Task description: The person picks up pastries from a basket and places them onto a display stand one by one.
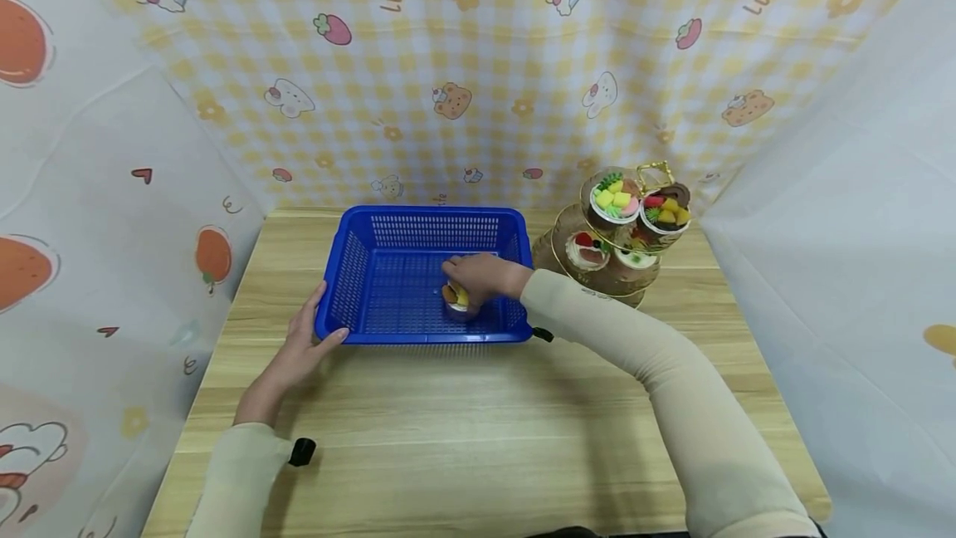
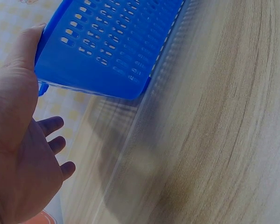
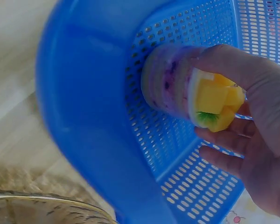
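A clear dessert cup (image 3: 170,84) with layered filling and yellow fruit cubes lies in the blue plastic basket (image 1: 429,339), near its right end. My right hand (image 1: 485,279) reaches in from the right and holds the cup around its top, the thumb on one side and fingers on the other. In the right wrist view, its base is close to the basket's perforated floor. My left hand (image 1: 304,339) rests at the basket's front left corner. Its thumb (image 2: 30,44) lies along the rim, while three fingers (image 2: 56,144) hang loosely below, off the basket.
Right of the basket stands a tiered gold-rimmed stand (image 1: 560,268). Several dessert cups sit on it, such as one with green and yellow toppings (image 1: 615,202) on the upper tier. Behind the wooden table (image 1: 441,438) hangs a yellow checked curtain (image 1: 493,48).
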`<state>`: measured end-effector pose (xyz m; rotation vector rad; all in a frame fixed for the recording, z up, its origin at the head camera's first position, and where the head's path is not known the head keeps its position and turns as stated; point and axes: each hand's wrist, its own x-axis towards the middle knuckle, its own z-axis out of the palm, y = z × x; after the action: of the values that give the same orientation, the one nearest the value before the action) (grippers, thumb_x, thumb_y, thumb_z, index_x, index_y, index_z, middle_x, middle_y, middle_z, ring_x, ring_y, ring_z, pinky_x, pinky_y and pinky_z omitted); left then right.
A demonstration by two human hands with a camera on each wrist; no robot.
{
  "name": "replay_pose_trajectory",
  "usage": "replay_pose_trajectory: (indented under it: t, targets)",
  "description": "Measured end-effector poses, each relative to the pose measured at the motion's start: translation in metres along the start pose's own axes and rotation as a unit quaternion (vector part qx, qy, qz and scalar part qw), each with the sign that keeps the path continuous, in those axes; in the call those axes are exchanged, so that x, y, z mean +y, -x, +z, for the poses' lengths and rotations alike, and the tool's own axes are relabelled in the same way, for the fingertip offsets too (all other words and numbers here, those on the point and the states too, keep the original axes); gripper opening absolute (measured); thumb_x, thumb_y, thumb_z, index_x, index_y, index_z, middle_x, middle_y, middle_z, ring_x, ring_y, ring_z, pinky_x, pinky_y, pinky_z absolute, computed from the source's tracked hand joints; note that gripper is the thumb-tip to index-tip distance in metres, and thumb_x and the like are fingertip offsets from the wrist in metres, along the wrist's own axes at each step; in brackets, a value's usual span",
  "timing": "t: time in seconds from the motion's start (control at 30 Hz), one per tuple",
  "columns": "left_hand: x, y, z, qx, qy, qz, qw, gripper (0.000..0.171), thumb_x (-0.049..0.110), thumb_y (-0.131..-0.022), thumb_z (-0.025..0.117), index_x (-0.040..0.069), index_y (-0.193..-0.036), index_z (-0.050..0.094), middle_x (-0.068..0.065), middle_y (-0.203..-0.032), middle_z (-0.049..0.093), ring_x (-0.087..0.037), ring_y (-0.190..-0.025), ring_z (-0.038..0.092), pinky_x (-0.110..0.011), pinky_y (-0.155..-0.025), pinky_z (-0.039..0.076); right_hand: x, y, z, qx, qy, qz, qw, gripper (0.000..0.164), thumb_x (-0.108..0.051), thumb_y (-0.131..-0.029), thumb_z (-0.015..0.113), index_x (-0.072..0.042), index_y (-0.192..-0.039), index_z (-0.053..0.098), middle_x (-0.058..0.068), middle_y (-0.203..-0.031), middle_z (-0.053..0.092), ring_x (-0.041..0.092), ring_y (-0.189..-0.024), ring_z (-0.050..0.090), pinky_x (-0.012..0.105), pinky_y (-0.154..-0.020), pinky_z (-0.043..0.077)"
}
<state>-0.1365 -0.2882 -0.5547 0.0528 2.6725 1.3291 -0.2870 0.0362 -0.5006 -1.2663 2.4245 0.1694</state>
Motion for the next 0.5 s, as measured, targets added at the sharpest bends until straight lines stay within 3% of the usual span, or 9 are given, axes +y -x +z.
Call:
replay_pose_trajectory:
  t: [0.13, 0.27, 0.4, 0.5]
  targets:
    - [0.001, 0.000, -0.001, -0.001, -0.002, -0.002, 1.0000, 0.091, 0.032, -0.098, 0.061, 0.027, -0.160, -0.006, -0.028, -0.164, 0.005, -0.055, -0.147, 0.000, -0.080, -0.108, 0.009, 0.006, 0.002, 0.000, 0.035, -0.039, -0.009, 0.999, 0.069, -0.039, -0.078, 0.080, -0.011, -0.131, 0.046, 0.005, -0.119, 0.057, 0.016, -0.094, 0.057, 0.032, -0.082, 0.053]
    - [0.001, 0.000, -0.002, 0.001, -0.004, -0.003, 1.0000, 0.091, 0.032, -0.098, 0.061, 0.027, -0.160, -0.006, -0.028, -0.164, 0.005, -0.055, -0.147, 0.001, -0.080, -0.108, 0.010, 0.008, 0.004, -0.009, 0.071, -0.086, -0.018, 0.994, 0.075, -0.037, -0.077, 0.079, -0.008, -0.137, 0.046, 0.006, -0.127, 0.056, 0.016, -0.105, 0.056, 0.031, -0.093, 0.052]
    - [0.000, -0.001, -0.001, 0.003, -0.002, -0.001, 1.0000, 0.091, 0.032, -0.098, 0.061, 0.028, -0.160, -0.006, -0.029, -0.163, 0.006, -0.056, -0.146, 0.001, -0.080, -0.107, 0.010, 0.006, 0.008, -0.019, 0.115, -0.134, -0.017, 0.984, 0.079, -0.036, -0.078, 0.078, -0.008, -0.142, 0.042, 0.007, -0.136, 0.054, 0.015, -0.115, 0.054, 0.030, -0.102, 0.049]
    - [-0.002, -0.001, 0.000, 0.003, -0.003, 0.000, 1.0000, 0.091, 0.031, -0.098, 0.061, 0.028, -0.160, -0.006, -0.029, -0.163, 0.006, -0.056, -0.146, 0.002, -0.080, -0.108, 0.010, 0.003, 0.012, -0.027, 0.161, -0.175, -0.021, 0.971, 0.081, -0.034, -0.078, 0.079, -0.006, -0.143, 0.042, 0.008, -0.138, 0.054, 0.016, -0.119, 0.054, 0.031, -0.105, 0.047]
